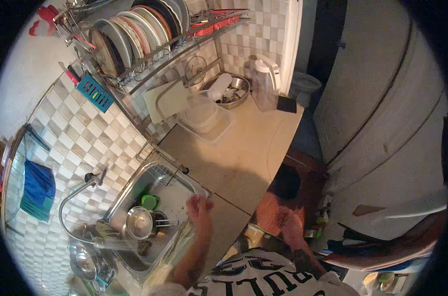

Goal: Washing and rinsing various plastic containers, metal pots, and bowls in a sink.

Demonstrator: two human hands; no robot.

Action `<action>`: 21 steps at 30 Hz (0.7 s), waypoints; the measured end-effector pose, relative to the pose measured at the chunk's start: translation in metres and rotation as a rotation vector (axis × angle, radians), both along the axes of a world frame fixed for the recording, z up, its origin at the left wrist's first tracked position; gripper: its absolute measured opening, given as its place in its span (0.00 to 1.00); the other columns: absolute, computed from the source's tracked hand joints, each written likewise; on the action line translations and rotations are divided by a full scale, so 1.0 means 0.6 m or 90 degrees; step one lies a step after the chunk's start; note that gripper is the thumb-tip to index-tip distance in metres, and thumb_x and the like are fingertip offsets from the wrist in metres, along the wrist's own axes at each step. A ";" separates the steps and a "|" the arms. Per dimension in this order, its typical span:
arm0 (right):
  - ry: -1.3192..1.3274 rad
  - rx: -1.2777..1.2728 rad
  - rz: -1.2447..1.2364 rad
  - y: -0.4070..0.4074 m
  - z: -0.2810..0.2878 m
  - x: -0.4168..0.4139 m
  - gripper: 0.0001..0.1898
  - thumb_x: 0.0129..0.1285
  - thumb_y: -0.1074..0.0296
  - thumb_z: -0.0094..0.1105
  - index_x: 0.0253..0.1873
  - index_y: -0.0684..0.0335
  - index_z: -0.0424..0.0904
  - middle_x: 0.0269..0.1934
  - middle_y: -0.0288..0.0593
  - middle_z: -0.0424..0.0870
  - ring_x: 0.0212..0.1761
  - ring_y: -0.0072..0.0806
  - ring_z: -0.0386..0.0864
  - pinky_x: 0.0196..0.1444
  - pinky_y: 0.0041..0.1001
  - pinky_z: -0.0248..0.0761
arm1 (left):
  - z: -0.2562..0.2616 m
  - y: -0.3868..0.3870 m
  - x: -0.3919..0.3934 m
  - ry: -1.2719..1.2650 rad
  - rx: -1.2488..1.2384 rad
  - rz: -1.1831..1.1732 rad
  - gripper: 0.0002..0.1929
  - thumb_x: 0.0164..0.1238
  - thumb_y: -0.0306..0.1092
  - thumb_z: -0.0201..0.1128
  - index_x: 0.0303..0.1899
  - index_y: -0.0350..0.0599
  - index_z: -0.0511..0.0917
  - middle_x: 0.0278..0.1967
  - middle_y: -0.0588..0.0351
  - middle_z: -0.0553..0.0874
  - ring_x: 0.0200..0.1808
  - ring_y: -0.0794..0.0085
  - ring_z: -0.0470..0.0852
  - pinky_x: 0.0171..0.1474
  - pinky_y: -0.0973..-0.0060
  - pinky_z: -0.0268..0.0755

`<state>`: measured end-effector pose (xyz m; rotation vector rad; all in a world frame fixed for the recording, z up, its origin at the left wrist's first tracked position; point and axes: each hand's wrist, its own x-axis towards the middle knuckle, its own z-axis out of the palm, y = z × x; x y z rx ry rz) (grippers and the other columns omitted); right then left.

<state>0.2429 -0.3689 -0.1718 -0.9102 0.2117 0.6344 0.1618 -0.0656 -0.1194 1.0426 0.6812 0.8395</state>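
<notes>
Over the right rim of the stainless steel sink (179,207) is my left hand (199,208), its fingers partly bent and blurred; whether it holds anything cannot be told. My right hand (288,224) hangs beyond the counter's front edge, over the reddish floor, also blurred, its grip unclear. In the sink lie a bright green cup (149,202), a round metal strainer or bowl (139,222) and a dark pan with a metal handle (166,222). A curved metal faucet (63,211) reaches over the sink's left side, with water apparently running from it. A wire rack (164,175) spans the sink's far corner.
On the counter (238,148) stand clear plastic containers (205,118), a metal basin (242,87) with utensils and a lidded pitcher (265,85). A dish rack (150,66) with several plates hangs above. Glass bowls (84,259) sit left of the sink. A pale door (361,92) stands at right.
</notes>
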 end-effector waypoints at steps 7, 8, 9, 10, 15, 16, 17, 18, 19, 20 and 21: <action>-0.212 -0.107 0.142 0.196 0.017 0.076 0.15 0.73 0.55 0.49 0.54 0.58 0.75 0.41 0.34 0.78 0.43 0.25 0.75 0.49 0.27 0.70 | 0.033 -0.071 -0.255 0.188 0.071 0.051 0.06 0.71 0.26 0.56 0.46 0.41 0.71 0.32 0.56 0.79 0.30 0.73 0.78 0.36 0.73 0.76; -0.242 -0.097 0.160 0.245 0.061 0.093 0.12 0.74 0.57 0.49 0.51 0.57 0.75 0.38 0.32 0.76 0.40 0.23 0.74 0.47 0.26 0.69 | 0.037 -0.057 -0.284 0.154 0.085 0.066 0.05 0.71 0.25 0.56 0.46 0.41 0.72 0.31 0.56 0.80 0.30 0.73 0.79 0.36 0.73 0.76; -0.252 -0.019 0.165 0.291 0.092 0.117 0.09 0.74 0.58 0.48 0.47 0.55 0.73 0.35 0.31 0.74 0.38 0.23 0.71 0.44 0.26 0.67 | 0.043 -0.045 -0.316 0.122 0.099 0.090 0.05 0.71 0.24 0.56 0.45 0.41 0.72 0.30 0.56 0.80 0.30 0.72 0.79 0.37 0.73 0.76; -0.251 0.056 0.169 0.334 0.111 0.133 0.08 0.75 0.58 0.48 0.44 0.54 0.72 0.33 0.30 0.71 0.35 0.22 0.69 0.41 0.25 0.65 | 0.077 -0.030 -0.335 0.169 0.176 0.081 0.05 0.72 0.24 0.56 0.45 0.40 0.73 0.31 0.56 0.80 0.31 0.72 0.79 0.37 0.73 0.76; -0.487 0.000 0.225 0.469 0.083 0.285 0.17 0.73 0.58 0.52 0.57 0.62 0.69 0.49 0.41 0.75 0.52 0.32 0.73 0.59 0.36 0.67 | 0.346 0.015 -0.463 0.438 0.591 0.009 0.06 0.73 0.28 0.56 0.46 0.36 0.76 0.35 0.50 0.84 0.36 0.69 0.83 0.40 0.71 0.75; -0.316 0.106 0.197 0.500 0.077 0.322 0.20 0.72 0.58 0.52 0.62 0.63 0.66 0.54 0.43 0.73 0.56 0.35 0.72 0.62 0.37 0.65 | 0.410 0.021 -0.476 0.500 0.655 -0.026 0.07 0.73 0.28 0.56 0.46 0.36 0.77 0.36 0.48 0.84 0.36 0.65 0.83 0.41 0.70 0.75; -0.141 0.201 0.165 0.521 0.066 0.349 0.24 0.72 0.58 0.53 0.67 0.63 0.62 0.59 0.46 0.71 0.60 0.38 0.71 0.65 0.37 0.64 | 0.461 0.024 -0.487 0.561 0.717 -0.065 0.07 0.73 0.29 0.56 0.45 0.36 0.78 0.36 0.46 0.84 0.36 0.62 0.84 0.41 0.68 0.75; -0.133 0.194 0.183 0.535 0.063 0.329 0.24 0.72 0.58 0.53 0.67 0.63 0.62 0.59 0.46 0.71 0.60 0.38 0.71 0.65 0.37 0.64 | 0.495 0.027 -0.503 0.600 0.709 -0.075 0.08 0.73 0.30 0.56 0.44 0.37 0.78 0.36 0.46 0.84 0.36 0.60 0.84 0.41 0.67 0.75; -0.144 0.136 0.156 0.552 0.072 0.307 0.27 0.72 0.57 0.52 0.69 0.62 0.58 0.62 0.47 0.68 0.62 0.39 0.69 0.66 0.37 0.63 | 0.514 0.038 -0.521 0.636 0.708 -0.085 0.08 0.72 0.31 0.56 0.43 0.37 0.78 0.35 0.47 0.84 0.36 0.58 0.83 0.40 0.66 0.75; -0.158 0.077 0.122 0.566 0.080 0.284 0.30 0.72 0.56 0.51 0.72 0.61 0.54 0.66 0.48 0.65 0.65 0.40 0.67 0.67 0.37 0.62 | 0.516 0.061 -0.539 0.640 0.699 -0.079 0.08 0.72 0.31 0.56 0.43 0.37 0.78 0.35 0.47 0.84 0.36 0.58 0.83 0.40 0.66 0.75; -0.157 0.072 0.129 0.574 0.078 0.240 0.30 0.72 0.56 0.51 0.72 0.61 0.54 0.66 0.48 0.65 0.65 0.40 0.67 0.67 0.37 0.62 | 0.515 0.092 -0.558 0.729 0.700 -0.144 0.08 0.72 0.33 0.57 0.42 0.39 0.79 0.35 0.48 0.84 0.35 0.58 0.83 0.39 0.67 0.74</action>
